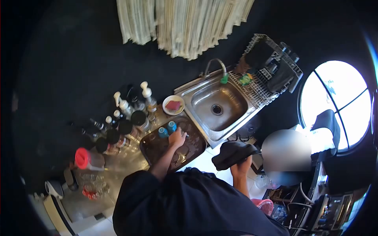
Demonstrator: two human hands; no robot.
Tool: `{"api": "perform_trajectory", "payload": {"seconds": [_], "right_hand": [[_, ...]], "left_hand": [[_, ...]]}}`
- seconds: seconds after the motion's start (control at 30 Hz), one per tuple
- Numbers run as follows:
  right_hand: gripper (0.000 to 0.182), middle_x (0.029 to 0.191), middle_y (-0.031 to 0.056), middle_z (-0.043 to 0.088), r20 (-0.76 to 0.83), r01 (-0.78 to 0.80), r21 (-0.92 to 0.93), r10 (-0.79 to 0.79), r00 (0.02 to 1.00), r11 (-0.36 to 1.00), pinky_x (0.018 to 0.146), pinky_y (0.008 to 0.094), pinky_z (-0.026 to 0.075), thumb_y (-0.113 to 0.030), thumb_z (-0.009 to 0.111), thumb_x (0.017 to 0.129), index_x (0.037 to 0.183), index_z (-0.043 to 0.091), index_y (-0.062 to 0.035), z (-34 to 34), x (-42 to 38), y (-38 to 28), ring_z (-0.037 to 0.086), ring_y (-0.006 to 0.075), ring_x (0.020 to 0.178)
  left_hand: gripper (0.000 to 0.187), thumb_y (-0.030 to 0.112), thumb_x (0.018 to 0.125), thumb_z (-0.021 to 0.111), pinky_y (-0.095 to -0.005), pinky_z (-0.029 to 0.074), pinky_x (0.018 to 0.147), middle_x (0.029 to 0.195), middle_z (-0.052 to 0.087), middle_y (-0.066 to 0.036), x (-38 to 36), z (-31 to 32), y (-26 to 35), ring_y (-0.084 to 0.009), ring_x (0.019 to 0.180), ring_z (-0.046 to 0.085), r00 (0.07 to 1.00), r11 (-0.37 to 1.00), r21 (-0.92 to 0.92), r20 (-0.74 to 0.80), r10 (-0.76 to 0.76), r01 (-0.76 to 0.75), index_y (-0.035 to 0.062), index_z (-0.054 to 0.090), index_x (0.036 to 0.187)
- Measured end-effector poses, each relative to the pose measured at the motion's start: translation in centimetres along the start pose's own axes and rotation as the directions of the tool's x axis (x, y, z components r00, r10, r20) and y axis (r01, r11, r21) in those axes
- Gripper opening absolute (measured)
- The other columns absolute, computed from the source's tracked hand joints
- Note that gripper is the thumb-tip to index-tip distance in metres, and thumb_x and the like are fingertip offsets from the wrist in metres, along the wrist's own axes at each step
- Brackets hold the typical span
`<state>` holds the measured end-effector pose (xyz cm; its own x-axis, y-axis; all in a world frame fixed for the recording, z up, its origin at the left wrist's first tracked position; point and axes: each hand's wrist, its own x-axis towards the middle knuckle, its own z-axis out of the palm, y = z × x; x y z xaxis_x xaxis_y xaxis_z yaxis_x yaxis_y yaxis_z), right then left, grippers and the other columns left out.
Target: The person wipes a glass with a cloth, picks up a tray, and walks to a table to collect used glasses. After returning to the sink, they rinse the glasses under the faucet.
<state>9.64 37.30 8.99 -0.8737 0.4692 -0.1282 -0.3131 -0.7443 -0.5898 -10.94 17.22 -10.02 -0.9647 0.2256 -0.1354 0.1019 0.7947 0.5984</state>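
My left hand [178, 138] reaches over a dark brown tray [193, 128], its fingers bent and closed. Something small and shiny shows at the fingertips, too small to name. Two small blue cylindrical items [163, 132] stand on the tray just beside that hand. My right hand [241, 168] is raised off to the right, closed on the edge of a black object [234, 154] with a broad rounded end. What kind of object it is I cannot make out. Wet-looking marks and small shiny pieces show on the tray.
A steel sink [204, 102] with a curved faucet [218, 63] adjoins the tray. Beside it stands a wire dish rack [260, 94]. A white bowl [173, 110] holds a pink sponge [173, 105]. Pump bottles [148, 96], jars and a red-lidded container [89, 159] line the left counter.
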Motion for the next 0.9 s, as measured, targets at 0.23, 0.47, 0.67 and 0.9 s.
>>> {"api": "perform_trajectory", "payload": {"seconds": [0.23,0.47,0.67,0.9], "right_hand": [[0.03,0.101,0.0032,0.06,0.033,-0.291,-0.384,0.327,0.944,0.877,0.076,0.0253,0.046,-0.022,0.044,0.095,0.115,0.056,-0.0039,-1.7,2.4,4.5,0.057,0.0123,0.088],[0.032,0.104,0.0069,0.06,0.634,0.206,-0.734,0.544,0.55,0.647,0.086,0.0336,0.044,-0.014,0.054,0.088,0.117,0.054,-0.0003,2.0,2.7,7.3,0.055,0.0194,0.098],[0.035,0.124,0.021,0.049,0.663,0.631,-0.611,0.745,0.077,0.479,0.097,0.0424,0.04,-0.02,0.062,0.084,0.113,0.057,-0.0013,6.5,0.4,10.1,0.048,0.0398,0.116],[0.035,0.113,0.013,0.057,0.742,0.221,-0.641,0.667,-0.066,0.735,0.093,0.0357,0.041,-0.025,0.066,0.085,0.11,0.06,-0.0012,10.1,-1.4,14.9,0.053,0.022,0.108]], "left_hand": [[0.022,0.027,0.093,0.057,-0.0218,0.036,0.037,0.061,0.057,-0.004,-8.4,-9.1,9.3,-0.008,0.042,0.048,0.947,0.402,-0.89,0.291,0.137,0.215,0.0061,0.051,0.088],[0.028,0.037,0.093,0.051,-0.0211,0.041,0.046,0.067,0.055,0.0,-12.3,-12.0,6.4,-0.009,0.052,0.053,0.942,0.399,-0.853,0.308,-0.137,0.337,0.0104,0.057,0.087],[0.023,0.033,0.091,0.055,-0.0208,0.038,0.047,0.068,0.054,0.002,-17.9,-16.8,4.4,-0.0059,0.055,0.05,0.898,0.387,-0.83,0.275,-0.344,0.402,0.0113,0.056,0.082],[0.011,0.014,0.094,0.053,-0.02,0.04,0.063,0.083,0.055,0.0,-24.2,-20.8,0.4,-0.006,0.072,0.051,0.966,0.404,-0.895,0.095,-0.24,0.189,0.0052,0.055,0.1]]}}
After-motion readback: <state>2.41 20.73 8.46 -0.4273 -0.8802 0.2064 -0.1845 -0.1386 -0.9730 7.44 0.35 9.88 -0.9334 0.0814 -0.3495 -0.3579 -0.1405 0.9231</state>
